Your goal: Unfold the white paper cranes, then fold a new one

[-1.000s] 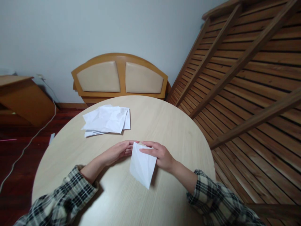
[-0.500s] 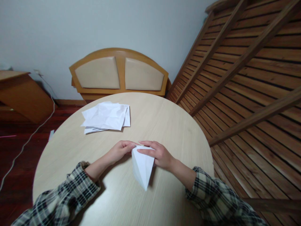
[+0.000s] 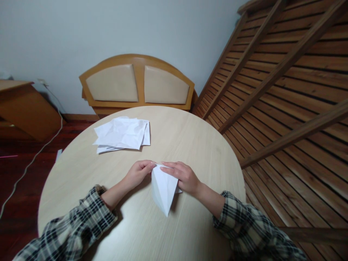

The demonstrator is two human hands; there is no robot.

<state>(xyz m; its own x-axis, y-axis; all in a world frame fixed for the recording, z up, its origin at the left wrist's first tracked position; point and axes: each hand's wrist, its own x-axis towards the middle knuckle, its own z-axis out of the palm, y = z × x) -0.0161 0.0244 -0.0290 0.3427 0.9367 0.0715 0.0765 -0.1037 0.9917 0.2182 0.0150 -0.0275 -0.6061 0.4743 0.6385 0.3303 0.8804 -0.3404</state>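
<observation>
A folded sheet of white paper (image 3: 164,188) is held between my two hands over the near middle of the round table, its pointed end toward me. My left hand (image 3: 140,173) is closed, pinching the paper's upper left corner between thumb and fingers. From the right, my right hand (image 3: 185,177) grips the upper right part, with its fingers lying across the top of the paper and its thumb hidden. Crease lines run down the paper to the tip. A small flap shows beneath my right hand.
A stack of creased white papers (image 3: 121,133) lies at the table's (image 3: 201,145) far left. Behind stands a padded wooden headboard (image 3: 140,83). A slatted wooden frame (image 3: 272,108) leans along the right. At left are a wooden desk (image 3: 29,108) and a white cable (image 3: 35,156) on the floor.
My right hand's fingers have drawn closer together on the paper. Both hands and the paper have shifted very slightly away from me, and the lower flap shows more.
</observation>
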